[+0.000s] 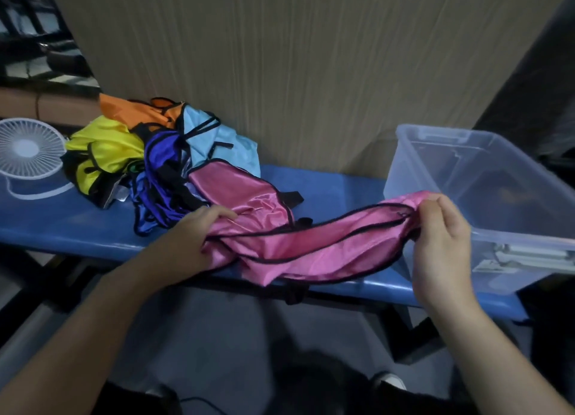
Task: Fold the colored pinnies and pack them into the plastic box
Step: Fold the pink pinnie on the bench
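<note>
Two hands gripping pink pinny (311,243), left hand (199,231) one end, right hand (441,228) other, stretched between.

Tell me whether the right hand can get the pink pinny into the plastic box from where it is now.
Probably yes. The right hand grips one end of the pink pinny right beside the plastic box, which stands lidless with nothing between. The left hand holds the other end, though.
</note>
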`<state>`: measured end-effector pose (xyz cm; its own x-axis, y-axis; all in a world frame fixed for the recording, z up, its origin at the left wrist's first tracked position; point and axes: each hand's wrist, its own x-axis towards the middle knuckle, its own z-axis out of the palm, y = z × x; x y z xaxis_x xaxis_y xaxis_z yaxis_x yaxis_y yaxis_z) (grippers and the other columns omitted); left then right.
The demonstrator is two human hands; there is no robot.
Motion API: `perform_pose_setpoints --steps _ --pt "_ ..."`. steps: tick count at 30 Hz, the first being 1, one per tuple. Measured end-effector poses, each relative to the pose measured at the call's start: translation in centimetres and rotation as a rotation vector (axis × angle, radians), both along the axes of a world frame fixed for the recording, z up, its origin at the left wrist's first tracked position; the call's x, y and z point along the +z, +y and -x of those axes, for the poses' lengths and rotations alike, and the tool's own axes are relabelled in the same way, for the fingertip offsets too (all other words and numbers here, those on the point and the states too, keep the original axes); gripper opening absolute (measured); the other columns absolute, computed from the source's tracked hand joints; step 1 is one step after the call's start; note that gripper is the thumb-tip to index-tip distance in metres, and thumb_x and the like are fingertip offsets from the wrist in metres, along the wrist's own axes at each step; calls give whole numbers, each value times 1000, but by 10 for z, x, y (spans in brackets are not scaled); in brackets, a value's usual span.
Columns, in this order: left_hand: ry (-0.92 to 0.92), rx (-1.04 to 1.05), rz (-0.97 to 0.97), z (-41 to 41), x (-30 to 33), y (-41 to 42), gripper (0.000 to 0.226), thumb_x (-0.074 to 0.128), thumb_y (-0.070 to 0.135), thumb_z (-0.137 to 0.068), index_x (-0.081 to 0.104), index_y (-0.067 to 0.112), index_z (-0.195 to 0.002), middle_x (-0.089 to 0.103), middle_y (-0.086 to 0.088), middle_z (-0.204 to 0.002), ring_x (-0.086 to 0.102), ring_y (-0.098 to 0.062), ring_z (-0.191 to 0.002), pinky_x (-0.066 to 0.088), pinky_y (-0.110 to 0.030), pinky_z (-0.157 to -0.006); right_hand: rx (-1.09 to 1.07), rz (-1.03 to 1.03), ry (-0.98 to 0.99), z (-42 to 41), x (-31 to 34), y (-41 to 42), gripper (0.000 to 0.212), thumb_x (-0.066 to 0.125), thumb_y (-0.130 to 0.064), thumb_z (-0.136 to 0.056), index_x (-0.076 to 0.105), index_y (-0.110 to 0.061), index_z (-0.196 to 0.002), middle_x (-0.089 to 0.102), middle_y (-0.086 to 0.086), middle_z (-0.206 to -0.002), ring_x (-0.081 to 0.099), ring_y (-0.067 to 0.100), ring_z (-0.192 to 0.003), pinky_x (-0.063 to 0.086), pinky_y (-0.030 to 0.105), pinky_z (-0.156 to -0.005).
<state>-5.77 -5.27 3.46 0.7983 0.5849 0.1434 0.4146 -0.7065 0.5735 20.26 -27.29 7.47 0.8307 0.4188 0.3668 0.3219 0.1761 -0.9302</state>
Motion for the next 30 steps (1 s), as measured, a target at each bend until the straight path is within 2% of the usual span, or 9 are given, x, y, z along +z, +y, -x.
perform_pose_setpoints --steps 2,3,6,9,13,18,23,27,30 --pt "-62 142 -6 0 1 1 43 68 3 -79 58 34 -106 63 16 -87 59 -6 -83 43 -8 -78 -24 -43 12 1 1 -9 28 42 -12 -100 56 -15 -76 48 4 -71 43 16 -70 36 31 -65" --pt "-96 218 -5 1 1 1 39 68 1 -79 60 33 -99 64 14 -80 60 -7 -75 47 -16 -77 -40 -51 8 1 2 -11 29 41 -13 -101 54 -17 -75 45 3 -70 41 14 -69 35 29 -63" --pt "-201 379 -6 11 4 0 39 69 -1 -74 64 36 -88 66 13 -74 64 -13 -72 52 -39 -77 -77 -54 -22 2 3 -9 31 41 -16 -101 51 -23 -73 45 -4 -68 41 8 -68 34 26 -63" --pt "-283 521 39 25 18 -4 23 72 14 -74 69 36 -81 68 16 -70 64 -10 -71 51 -36 -73 -91 -44 -24 0 2 -2 31 42 -16 -102 51 -23 -74 46 -9 -68 42 6 -69 35 28 -66" --pt "-263 653 -18 51 24 -4 25 74 10 -74 71 34 -78 68 14 -69 64 -13 -71 51 -37 -71 -125 -24 -45 -2 3 0 30 45 -23 -101 49 -24 -71 45 -4 -69 42 9 -69 36 34 -67" --pt "-339 509 83 73 22 -2 44 70 -11 -74 69 33 -80 66 13 -66 54 -1 -57 48 -24 -60 -84 85 -141 -1 1 3 32 51 -38 -100 48 -23 -72 46 -2 -67 42 10 -64 38 36 -63" --pt "-373 373 421 61 29 -23 34 70 -15 -77 61 18 -81 61 0 -67 58 -14 -58 52 -28 -46 118 137 -169 17 -2 8 16 66 -23 -95 58 -18 -81 58 -3 -74 51 5 -70 43 22 -67" --pt "-285 104 508 51 38 -37 37 73 -18 -74 59 11 -93 65 0 -77 60 -10 -71 52 -19 -62 206 190 -181 28 -2 12 11 71 -16 -91 61 -16 -85 62 -5 -75 53 4 -71 43 16 -68" --pt "-202 2 569 48 38 -43 30 70 -15 -80 62 11 -93 65 -5 -88 64 -12 -79 55 -22 -71 235 215 -236 34 -1 9 9 68 -14 -93 64 -16 -85 65 -9 -75 55 0 -70 43 15 -67"
